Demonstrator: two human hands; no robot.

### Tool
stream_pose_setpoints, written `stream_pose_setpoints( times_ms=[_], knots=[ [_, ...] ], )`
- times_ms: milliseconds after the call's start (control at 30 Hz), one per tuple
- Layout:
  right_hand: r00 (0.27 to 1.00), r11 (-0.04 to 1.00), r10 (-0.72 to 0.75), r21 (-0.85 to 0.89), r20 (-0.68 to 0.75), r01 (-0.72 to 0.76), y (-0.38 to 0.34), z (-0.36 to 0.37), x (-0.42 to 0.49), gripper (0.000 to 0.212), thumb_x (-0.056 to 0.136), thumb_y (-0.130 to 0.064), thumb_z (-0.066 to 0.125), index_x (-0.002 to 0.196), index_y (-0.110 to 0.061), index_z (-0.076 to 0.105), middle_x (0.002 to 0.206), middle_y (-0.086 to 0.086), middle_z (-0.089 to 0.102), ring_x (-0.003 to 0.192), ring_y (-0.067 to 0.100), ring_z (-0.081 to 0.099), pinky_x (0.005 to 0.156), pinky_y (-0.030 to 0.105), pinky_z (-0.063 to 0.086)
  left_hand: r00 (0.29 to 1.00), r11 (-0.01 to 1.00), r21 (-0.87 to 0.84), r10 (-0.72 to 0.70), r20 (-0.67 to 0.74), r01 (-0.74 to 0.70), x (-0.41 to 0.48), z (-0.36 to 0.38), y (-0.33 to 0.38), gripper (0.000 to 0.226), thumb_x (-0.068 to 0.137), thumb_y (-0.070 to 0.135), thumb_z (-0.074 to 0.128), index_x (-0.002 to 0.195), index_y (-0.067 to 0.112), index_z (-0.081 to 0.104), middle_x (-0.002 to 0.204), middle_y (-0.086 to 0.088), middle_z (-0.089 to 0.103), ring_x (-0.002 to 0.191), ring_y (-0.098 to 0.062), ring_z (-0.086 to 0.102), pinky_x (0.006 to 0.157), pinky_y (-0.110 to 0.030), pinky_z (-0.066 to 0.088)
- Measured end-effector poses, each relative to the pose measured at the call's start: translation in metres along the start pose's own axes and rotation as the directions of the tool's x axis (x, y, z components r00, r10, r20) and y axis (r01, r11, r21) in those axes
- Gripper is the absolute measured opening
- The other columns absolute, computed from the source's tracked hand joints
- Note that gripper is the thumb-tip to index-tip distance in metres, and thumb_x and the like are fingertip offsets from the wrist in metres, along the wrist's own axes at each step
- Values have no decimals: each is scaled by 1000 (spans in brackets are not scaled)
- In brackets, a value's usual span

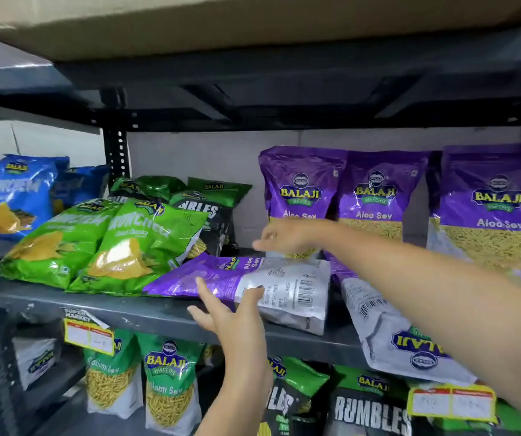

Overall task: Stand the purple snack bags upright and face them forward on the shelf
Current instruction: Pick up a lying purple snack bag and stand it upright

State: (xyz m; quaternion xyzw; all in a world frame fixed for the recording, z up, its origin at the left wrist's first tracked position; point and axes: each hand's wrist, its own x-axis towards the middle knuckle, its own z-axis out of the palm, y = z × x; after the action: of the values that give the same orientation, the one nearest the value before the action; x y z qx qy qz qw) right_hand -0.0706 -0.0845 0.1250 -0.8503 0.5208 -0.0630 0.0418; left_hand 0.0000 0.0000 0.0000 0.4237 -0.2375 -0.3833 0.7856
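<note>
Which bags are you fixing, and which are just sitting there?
For the job:
flat purple bag
hanging purple bag
standing purple bags
left hand
right hand

Just there:
green bags
blue bag
price tags
cardboard box
bags on the shelf below

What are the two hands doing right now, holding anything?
Left hand: open, fingers spread at the flat purple bag, not gripping.
Right hand: blurred above that bag; cannot tell.
</note>
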Motion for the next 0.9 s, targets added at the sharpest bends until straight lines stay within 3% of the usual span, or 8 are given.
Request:
stream_pose_setpoints(
  times_ms=[67, 167, 233, 367, 500, 667, 800, 900],
  knots=[
    [982, 991, 108, -94, 155, -95, -4, 8, 7, 64, 99, -50, 28, 140, -4, 45, 149, 14, 44, 134, 30, 43, 105, 35, 34, 996, 998, 16, -54, 76, 53, 5, 4, 3, 78, 87, 10, 62, 149, 39, 25, 164, 4, -11, 142, -15, 28, 96, -28, 23],
    [954, 976, 175, -171, 245, -135, 0, 18, 20, 74, 93, -60, 32, 137, -3, 49, 146, 17, 48, 129, 34, 51, 106, 42, 41, 981, 994, -6, -107, 160, 110, 19, 5, -1, 74, 85, 15, 63, 150, 26, 30, 163, 0, 11, 137, -17, 33, 98, -31, 25],
    [961, 983, 178, -84, 212, -163, 3, 15, 21, 67, 93, -51, 44, 137, -2, 50, 141, 21, 52, 111, 31, 60, 92, 38, 48, 983, 993, -19, -109, 150, 113, 29, 7, -2, 77, 78, 22, 67, 148, 19, 34, 158, -5, 28, 140, -24, 36, 106, -35, 30],
    [979, 960, 183, 201, 86, -197, 13, 10, 9, 51, 89, -29, 61, 133, -3, 53, 124, 14, 58, 89, 20, 48, 68, 28, 40, 988, 993, -75, -86, 131, 96, 36, 8, 11, 85, 62, 25, 66, 139, 1, 40, 149, -26, 40, 137, -41, 41, 113, -58, 29],
    [954, 798, 277, 580, -118, -160, 21, 14, -2, 58, 77, -18, 76, 130, -10, 53, 97, 2, 51, 87, 19, 50, 56, 24, 38, 994, 991, -119, 64, 93, -53, 49, 9, 18, 48, 87, 0, 53, 134, 10, 54, 138, -12, 57, 123, -27, 57, 109, -47, 42],
    [877, 519, 417, 855, -237, -15, 29, 20, -18, 70, 65, -4, 84, 123, -11, 47, 100, 5, 65, 79, 16, 59, 52, 24, 44, 950, 973, -156, 206, 236, -173, 67, 26, 42, 50, 83, -15, 44, 107, 20, 69, 91, -8, 63, 77, -24, 47, 67, -31, 43],
    [844, 461, 451, 886, -291, 60, 40, 23, -33, 46, 58, 9, 83, 96, -4, 61, 100, 15, 72, 91, 30, 69, 74, 41, 56, 888, 964, -170, 255, 383, -204, 78, 37, 42, 44, 84, -14, 49, 95, 21, 74, 105, -3, 73, 92, -19, 66, 78, -27, 53],
    [855, 458, 408, 882, -319, 111, 47, 27, -45, 38, 61, 10, 82, 80, -15, 60, 89, 7, 71, 84, 25, 68, 65, 32, 56, 852, 968, -177, 242, 465, -178, 85, 41, 36, 34, 87, -10, 54, 99, 16, 72, 99, 5, 76, 92, -14, 71, 74, -23, 58]
  ],
)
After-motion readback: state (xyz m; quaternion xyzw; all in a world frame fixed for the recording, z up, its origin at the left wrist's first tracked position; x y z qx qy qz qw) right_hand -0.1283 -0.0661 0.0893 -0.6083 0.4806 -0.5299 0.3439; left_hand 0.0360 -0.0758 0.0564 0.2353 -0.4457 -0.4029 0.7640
